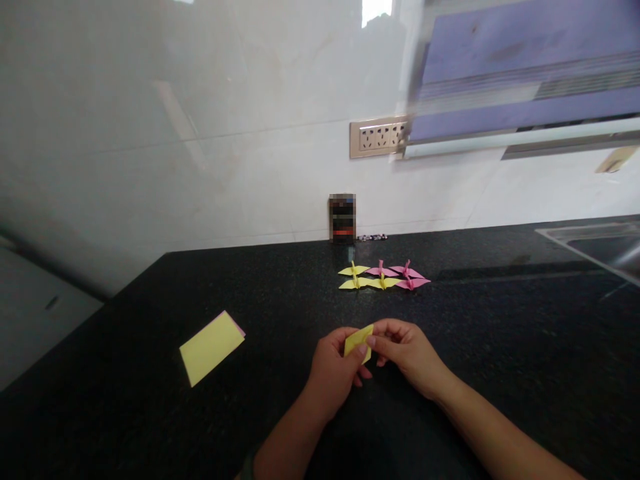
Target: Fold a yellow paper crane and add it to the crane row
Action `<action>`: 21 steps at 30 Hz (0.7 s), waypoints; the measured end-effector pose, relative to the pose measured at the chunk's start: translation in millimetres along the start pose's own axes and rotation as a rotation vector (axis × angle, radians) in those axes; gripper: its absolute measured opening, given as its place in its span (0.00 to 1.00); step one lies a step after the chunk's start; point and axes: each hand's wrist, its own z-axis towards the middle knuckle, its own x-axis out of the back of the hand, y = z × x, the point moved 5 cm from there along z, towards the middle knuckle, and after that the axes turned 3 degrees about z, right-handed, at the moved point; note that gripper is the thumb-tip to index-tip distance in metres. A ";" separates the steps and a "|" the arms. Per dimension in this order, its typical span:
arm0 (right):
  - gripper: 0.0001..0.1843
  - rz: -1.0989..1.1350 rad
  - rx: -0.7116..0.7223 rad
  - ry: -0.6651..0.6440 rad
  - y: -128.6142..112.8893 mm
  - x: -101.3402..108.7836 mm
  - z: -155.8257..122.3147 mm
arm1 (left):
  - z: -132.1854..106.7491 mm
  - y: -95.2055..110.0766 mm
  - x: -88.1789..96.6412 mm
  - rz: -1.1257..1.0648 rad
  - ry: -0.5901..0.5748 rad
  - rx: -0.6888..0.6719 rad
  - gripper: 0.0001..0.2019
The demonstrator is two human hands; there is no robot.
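A small folded piece of yellow origami paper (353, 339) is held between both hands above the black countertop. My left hand (333, 363) grips its left and lower part, with the thumb lying across the front. At the upper right corner, my right hand (407, 350) pinches the paper between thumb and index finger. Just beyond the hands stand several folded paper cranes in two rows, yellow cranes (356, 283) on the left and pink cranes (411, 283) on the right. Off to the left lies a stack of flat paper sheets (213, 348), yellow on top with a pink edge showing underneath.
The black countertop (280, 287) meets a pale tiled wall (225, 167). A dark, pixelated box (343, 219) stands against the wall, beside a small patterned strip (373, 237). A sink edge (590, 260) is at the right. Above are a socket panel (379, 137) and a purple-faced rack (500, 73).
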 end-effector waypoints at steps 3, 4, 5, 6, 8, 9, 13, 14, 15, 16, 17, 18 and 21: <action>0.12 -0.019 -0.009 -0.005 -0.4 -1.9 -0.1 | 0.7 0.0 1.0 -0.001 0.025 0.001 0.15; 0.11 -0.030 -0.011 -0.002 0.2 -1.8 0.1 | 0.9 -0.2 1.4 0.009 0.033 0.002 0.15; 0.10 -0.042 -0.012 0.000 1.2 -1.5 0.4 | 1.2 -0.6 1.9 0.024 0.037 0.001 0.15; 0.10 -0.055 -0.014 0.001 2.4 -1.1 0.8 | 1.5 -0.9 2.4 0.041 0.040 -0.002 0.15; 0.10 -0.085 -0.019 -0.004 4.9 -0.5 1.4 | 1.9 -1.9 3.5 0.075 0.044 -0.008 0.15; 0.10 -0.097 -0.021 -0.006 6.0 -0.3 1.6 | 2.0 -2.4 3.9 0.088 0.044 -0.011 0.15; 0.11 -0.119 -0.032 0.013 7.1 0.6 1.9 | 1.6 -2.4 4.4 0.133 0.043 -0.022 0.15; 0.11 -0.120 -0.035 0.016 7.0 0.6 1.9 | 1.3 -1.8 4.2 0.146 0.042 -0.029 0.15; 0.11 -0.121 -0.036 0.020 6.8 0.6 1.8 | 1.1 -1.1 4.1 0.159 0.041 -0.035 0.15; 0.11 -0.123 -0.034 0.022 6.6 0.7 1.7 | 0.8 -0.5 4.0 0.171 0.040 -0.041 0.15; 0.11 -0.126 -0.029 0.025 6.4 0.9 1.6 | 0.7 -0.1 4.0 0.181 0.040 -0.048 0.15; 0.11 -0.132 -0.021 0.028 6.1 1.2 1.5 | 0.6 0.2 4.1 0.188 0.039 -0.056 0.15; 0.11 -0.166 0.004 0.032 6.2 1.9 1.3 | 0.6 0.8 5.1 0.198 0.043 -0.086 0.14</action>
